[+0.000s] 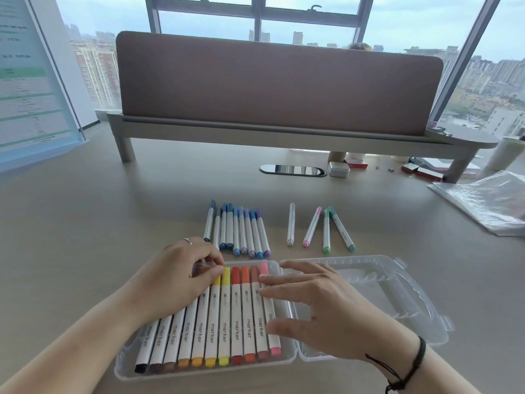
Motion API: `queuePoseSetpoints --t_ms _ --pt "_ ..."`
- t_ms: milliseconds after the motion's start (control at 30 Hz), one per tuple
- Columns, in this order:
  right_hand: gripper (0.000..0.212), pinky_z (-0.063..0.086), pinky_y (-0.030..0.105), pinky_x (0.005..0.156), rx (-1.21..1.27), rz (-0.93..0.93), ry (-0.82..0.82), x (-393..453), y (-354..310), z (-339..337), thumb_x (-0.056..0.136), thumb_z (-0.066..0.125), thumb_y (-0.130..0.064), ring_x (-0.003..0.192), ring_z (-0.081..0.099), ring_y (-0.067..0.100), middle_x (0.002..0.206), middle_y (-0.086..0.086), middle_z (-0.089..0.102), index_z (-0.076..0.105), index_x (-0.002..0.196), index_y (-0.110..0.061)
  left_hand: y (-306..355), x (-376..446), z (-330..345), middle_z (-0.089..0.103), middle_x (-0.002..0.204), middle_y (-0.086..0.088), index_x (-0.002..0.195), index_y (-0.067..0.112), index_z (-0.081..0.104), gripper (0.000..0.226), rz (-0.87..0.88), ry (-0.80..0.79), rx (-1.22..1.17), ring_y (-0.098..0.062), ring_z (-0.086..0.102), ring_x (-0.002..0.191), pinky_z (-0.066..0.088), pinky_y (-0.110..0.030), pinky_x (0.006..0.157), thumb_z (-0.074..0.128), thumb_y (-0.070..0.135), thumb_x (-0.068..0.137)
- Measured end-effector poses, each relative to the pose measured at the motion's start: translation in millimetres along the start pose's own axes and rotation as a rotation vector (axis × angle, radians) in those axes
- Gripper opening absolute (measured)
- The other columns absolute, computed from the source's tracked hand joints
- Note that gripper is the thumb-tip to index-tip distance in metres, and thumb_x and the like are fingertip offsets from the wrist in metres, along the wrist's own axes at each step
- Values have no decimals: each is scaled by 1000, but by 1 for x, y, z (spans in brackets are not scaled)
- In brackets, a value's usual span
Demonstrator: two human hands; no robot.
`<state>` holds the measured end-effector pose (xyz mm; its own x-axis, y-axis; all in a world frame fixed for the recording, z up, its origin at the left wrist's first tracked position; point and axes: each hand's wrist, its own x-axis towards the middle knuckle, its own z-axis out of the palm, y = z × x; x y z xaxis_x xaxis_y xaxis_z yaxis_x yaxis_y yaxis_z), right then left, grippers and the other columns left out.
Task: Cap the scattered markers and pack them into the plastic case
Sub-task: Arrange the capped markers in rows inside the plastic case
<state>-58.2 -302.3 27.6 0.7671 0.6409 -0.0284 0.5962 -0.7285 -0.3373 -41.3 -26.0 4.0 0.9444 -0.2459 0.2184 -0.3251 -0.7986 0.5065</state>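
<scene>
I am seeing my left hand (181, 275) lying curled over the caps at the case's (125, 365) far left, hiding them; whether it is gripping one I cannot tell. Eleven markers (224, 319), black through pink, are lying in the tray. My right hand (321, 311) is hovering spread, holding nothing, over the empty lid (397, 294). Loose markers (244, 231) are lying beyond.

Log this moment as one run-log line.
left hand: on packed markers | right hand: open over case | blue group: still outside
</scene>
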Motion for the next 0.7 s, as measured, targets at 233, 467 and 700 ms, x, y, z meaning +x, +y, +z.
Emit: queuePoseSetpoints --t_ms 233,467,700 --pt "63 13 24 116 48 43 -2 2 0 0 78 57 -76 142 11 -15 140 -49 35 45 137 -58 1 0 -1 63 94 27 94 42 65 4 -3 -14 7 12 55 95 51 -21 76 63 43 91" --pt "66 15 27 115 26 57 -9 4 2 0 74 59 -79 141 13 -14 136 -50 37 52 134 -54 3 0 -2 62 95 26 96 41 65 5 -7 -32 10 10 56 94 51 -20 77 62 43 92" --pt "62 21 25 114 61 57 18 5 3 1 73 66 -73 139 22 -13 135 -47 44 57 131 -52 6 -1 -4 61 95 27 97 42 64 6 -5 -41 41 13 54 95 48 -16 73 62 44 92"
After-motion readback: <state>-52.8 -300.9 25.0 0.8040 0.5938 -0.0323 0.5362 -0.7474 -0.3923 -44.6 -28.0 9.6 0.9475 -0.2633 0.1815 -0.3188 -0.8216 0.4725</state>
